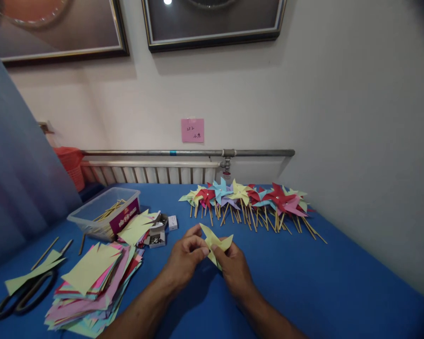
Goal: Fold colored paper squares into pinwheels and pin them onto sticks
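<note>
A pale yellow paper pinwheel (221,243), its corners folded toward the middle, is held up between both hands above the blue table. My left hand (188,254) pinches its left side with thumb and fingers. Over on the other side, my right hand (231,266) grips it, the thumb pressed on the folded paper near the centre. The fingers behind the paper are hidden. No stick shows on this pinwheel. Beyond the hands lie small open boxes of metal pins (157,239).
Finished pinwheels (240,193) on sticks lie at the back right. At left are a stack of cut coloured paper (92,268), black-handled scissors (35,294) and a clear plastic box (104,202) with sticks. A pipe (194,153) runs along the wall.
</note>
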`<state>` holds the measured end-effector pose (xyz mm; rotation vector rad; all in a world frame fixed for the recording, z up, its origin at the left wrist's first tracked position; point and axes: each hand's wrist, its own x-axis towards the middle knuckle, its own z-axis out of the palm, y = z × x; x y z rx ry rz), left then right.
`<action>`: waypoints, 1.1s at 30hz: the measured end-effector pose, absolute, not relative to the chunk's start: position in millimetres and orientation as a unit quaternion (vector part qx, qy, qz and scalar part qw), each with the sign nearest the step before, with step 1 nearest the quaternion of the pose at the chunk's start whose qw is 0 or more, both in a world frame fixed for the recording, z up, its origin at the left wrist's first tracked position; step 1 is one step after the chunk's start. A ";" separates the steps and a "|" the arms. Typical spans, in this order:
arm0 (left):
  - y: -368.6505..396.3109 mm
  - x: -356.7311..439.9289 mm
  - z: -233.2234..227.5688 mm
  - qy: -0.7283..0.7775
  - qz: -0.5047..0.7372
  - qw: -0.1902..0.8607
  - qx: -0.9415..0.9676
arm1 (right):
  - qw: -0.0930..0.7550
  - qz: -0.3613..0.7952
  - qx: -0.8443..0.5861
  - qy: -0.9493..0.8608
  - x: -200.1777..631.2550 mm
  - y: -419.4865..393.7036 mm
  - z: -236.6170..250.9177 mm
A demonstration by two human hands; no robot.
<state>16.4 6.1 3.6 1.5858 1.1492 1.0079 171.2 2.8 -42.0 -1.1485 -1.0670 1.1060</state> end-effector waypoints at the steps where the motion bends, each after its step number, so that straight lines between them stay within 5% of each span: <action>1: 6.2 17.5 3.2 0.458 0.410 0.458 0.642 | 0.575 0.476 -0.486 -0.454 170.2 2.4 -41.1; 12: 1.8 16.6 3.8 0.475 0.360 0.325 0.734 | 0.572 0.482 -0.485 -0.454 165.7 -2.7 -30.7; 33: 4.3 12.2 2.8 0.459 0.381 0.331 0.731 | 0.557 0.511 -0.439 -0.484 168.9 0.2 -41.5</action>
